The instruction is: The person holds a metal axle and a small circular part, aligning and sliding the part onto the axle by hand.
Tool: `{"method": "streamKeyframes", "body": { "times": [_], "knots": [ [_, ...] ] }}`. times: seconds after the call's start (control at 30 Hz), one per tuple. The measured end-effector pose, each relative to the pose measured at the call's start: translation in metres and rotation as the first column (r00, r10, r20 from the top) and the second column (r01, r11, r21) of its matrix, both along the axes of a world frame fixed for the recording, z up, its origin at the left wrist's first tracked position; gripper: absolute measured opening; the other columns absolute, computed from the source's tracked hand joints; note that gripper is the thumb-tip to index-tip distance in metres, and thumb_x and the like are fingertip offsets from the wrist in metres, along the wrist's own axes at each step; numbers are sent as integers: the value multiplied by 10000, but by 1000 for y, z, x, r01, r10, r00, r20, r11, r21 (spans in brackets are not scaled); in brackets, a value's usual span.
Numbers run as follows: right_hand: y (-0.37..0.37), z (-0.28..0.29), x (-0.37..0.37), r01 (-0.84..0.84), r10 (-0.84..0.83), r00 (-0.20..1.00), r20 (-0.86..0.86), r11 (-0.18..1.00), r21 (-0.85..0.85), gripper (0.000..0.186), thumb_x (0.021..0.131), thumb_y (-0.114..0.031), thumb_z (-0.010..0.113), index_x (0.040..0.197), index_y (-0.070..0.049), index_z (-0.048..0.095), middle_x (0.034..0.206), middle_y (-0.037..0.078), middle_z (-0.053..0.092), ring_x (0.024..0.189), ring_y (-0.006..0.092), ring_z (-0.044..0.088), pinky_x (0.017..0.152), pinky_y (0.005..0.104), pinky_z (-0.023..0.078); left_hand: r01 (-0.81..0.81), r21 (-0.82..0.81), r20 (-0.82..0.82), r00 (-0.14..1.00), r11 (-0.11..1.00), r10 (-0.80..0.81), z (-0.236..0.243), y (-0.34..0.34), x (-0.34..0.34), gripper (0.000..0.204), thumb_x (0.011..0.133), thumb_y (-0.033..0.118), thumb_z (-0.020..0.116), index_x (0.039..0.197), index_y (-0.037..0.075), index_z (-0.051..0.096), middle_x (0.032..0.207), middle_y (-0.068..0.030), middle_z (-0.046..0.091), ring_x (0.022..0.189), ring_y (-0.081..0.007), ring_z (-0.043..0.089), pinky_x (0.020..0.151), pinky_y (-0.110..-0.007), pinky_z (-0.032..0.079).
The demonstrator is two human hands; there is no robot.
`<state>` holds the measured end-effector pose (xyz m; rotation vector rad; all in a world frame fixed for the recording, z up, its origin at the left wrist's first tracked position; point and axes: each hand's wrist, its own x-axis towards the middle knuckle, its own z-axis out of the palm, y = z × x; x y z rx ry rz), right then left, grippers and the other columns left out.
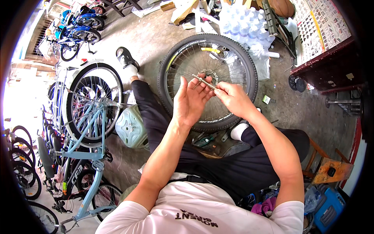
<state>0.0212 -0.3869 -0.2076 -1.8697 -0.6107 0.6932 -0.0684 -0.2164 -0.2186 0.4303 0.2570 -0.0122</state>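
My right hand (234, 98) pinches one end of a slim metal rod (203, 81), which looks like a wheel axle. My left hand (190, 100) is palm up beside it, thumb spread and fingers slightly curled; the rod's far part crosses in front of its fingertips. Whether those fingertips touch the rod is hard to tell. Below both hands a bicycle wheel (164, 80) with a knobby black tyre lies flat on the floor between my legs. Its brake disc (210, 74) shows at the hub, partly covered by my fingers.
A pale-blue bicycle (82, 145) and a light green stool (131, 125) are at left. Tools (204, 140) lie near the wheel's front edge. Bottled water packs (243, 25) sit at the far side, a dark red cabinet (329, 70) at right. A small green box (266, 99) is on the floor.
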Motion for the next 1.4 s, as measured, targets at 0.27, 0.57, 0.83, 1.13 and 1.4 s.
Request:
{"method": "streamKeyframes", "body": {
  "times": [0.27,0.57,0.83,1.13,1.4],
  "knots": [
    [0,7,1,-12,13,998,57,1000,-14,231,1002,-211,565,915,-3,612,633,38,515,593,108,464,560,336,381,-4,-16,-14,1000,1000,3,3,0,2,669,1016,601,440,1336,20,528,1370,-142,563,1229,-265,536,1136,-452,366],
    [-1,6,5,23,-22,1000,-8,1000,9,257,973,-244,589,940,2,653,735,196,640,667,332,630,625,424,458,-12,-62,-22,1000,998,11,11,-3,6,715,1002,643,425,1356,27,505,1322,-121,578,1208,-245,527,1133,-442,364],
    [0,3,7,27,-27,1000,0,999,-17,265,973,-246,575,931,1,660,756,201,652,702,346,648,632,440,457,-32,-80,-21,999,996,31,13,-6,3,676,1000,635,446,1332,50,514,1305,-121,576,1223,-248,518,1138,-455,357],
    [-2,5,6,11,-11,1000,-1,999,-33,260,968,-241,573,921,-9,679,737,190,647,684,331,640,631,428,458,18,-45,9,1000,999,-18,9,-6,5,716,990,663,435,1405,79,443,1323,-102,554,1247,-242,489,1144,-460,352],
    [-2,5,5,6,-5,1000,19,999,-42,263,965,-244,573,935,-9,687,751,197,660,708,351,658,639,437,467,-9,-60,14,1000,998,10,8,-5,3,706,1000,638,441,1393,52,473,1327,-112,560,1247,-244,501,1164,-487,322]
  ]
}}
